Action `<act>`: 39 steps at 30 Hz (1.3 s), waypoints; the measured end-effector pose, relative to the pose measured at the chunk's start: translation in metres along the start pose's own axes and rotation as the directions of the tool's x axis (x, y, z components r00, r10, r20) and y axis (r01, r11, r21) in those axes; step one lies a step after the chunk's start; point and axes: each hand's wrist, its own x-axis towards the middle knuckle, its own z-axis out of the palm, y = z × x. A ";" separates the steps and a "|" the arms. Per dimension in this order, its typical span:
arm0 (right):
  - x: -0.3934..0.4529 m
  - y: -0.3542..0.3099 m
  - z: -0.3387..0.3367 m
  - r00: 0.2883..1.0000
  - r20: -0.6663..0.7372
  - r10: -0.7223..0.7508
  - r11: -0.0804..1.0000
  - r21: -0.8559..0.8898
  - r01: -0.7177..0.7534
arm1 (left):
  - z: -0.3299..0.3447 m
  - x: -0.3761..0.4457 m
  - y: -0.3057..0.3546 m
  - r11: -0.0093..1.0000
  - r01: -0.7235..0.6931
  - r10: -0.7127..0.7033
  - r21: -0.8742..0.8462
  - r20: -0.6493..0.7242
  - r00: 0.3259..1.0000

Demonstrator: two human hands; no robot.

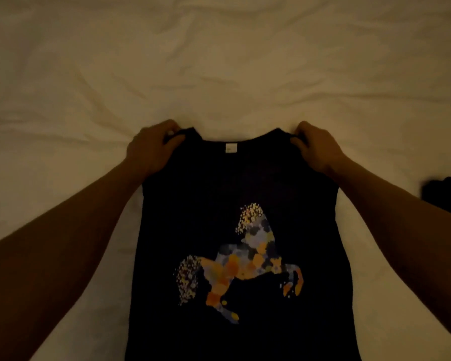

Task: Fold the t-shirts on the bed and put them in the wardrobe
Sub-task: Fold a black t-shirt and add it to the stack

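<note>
We see one white bed [219,61] under one dark t-shirt [232,183], its long axis running 12 to 6, collar at 12. One dark bundle [443,194] lies at 3. Our left hand [151,147] and right hand [318,149] each pinch a shoulder.

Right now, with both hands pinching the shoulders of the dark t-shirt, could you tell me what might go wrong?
The left hand and right hand grip only the t-shirt at its shoulders, so the body may bunch on the wrinkled sheet. The horse print faces up, so a fold could crease it.
</note>
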 end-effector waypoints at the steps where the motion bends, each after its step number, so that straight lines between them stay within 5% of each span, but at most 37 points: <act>1: 0.008 0.002 -0.004 1.000 -0.026 0.011 0.999 -0.031 -0.012 | -0.003 0.011 0.006 0.998 -0.037 0.038 0.053 -0.023 0.999; 7: 0.036 0.019 -0.020 0.990 -0.071 0.121 0.969 -0.207 -0.134 | -0.002 0.064 0.048 0.914 -0.210 0.248 0.347 -0.069 0.966; 9: 0.027 0.022 -0.018 0.978 -0.204 0.047 0.948 -0.299 -0.108 | 0.007 0.061 0.055 0.868 -0.166 0.243 0.467 -0.109 0.964; 12: -0.009 0.018 -0.010 0.908 -0.377 -0.184 0.952 -0.297 0.069 | 0.032 0.029 0.065 0.883 -0.200 0.310 0.424 -0.208 0.928; 14: -0.039 0.017 0.011 0.910 -0.279 -0.306 0.913 -0.356 0.198 | 0.055 0.002 0.069 0.874 -0.257 0.364 0.412 -0.206 0.908; 17: -0.062 0.020 0.046 0.975 -0.062 -0.214 0.877 -0.452 0.163 | 0.085 -0.024 0.068 0.879 -0.285 0.355 0.382 -0.128 0.926; 21: -0.064 0.013 0.077 0.997 -0.034 -0.065 0.893 -0.448 0.043 | 0.106 -0.038 0.054 0.874 -0.257 0.306 0.412 -0.056 0.950; 26: -0.065 -0.003 0.085 0.997 -0.019 -0.075 0.926 -0.372 0.062 | 0.106 -0.050 0.045 0.855 -0.273 0.301 0.442 0.008 0.954; 32: -0.025 0.010 0.030 0.912 -0.395 -0.106 0.988 -0.142 0.053 | 0.069 -0.020 0.054 0.918 -0.206 0.294 0.340 -0.232 0.927; 34: 0.003 0.024 0.005 0.941 -0.328 -0.080 0.971 -0.237 0.000 | 0.047 0.010 0.051 0.919 -0.123 0.213 0.375 -0.210 0.954; 36: 0.026 0.035 -0.014 0.993 -0.117 0.031 0.954 -0.294 -0.064 | 0.032 0.035 0.045 0.912 -0.073 0.119 0.404 -0.089 0.989; 39: 0.049 0.042 -0.029 0.975 0.187 0.117 0.961 -0.269 -0.063 | 0.015 0.062 0.043 0.926 -0.010 -0.004 0.378 0.035 0.999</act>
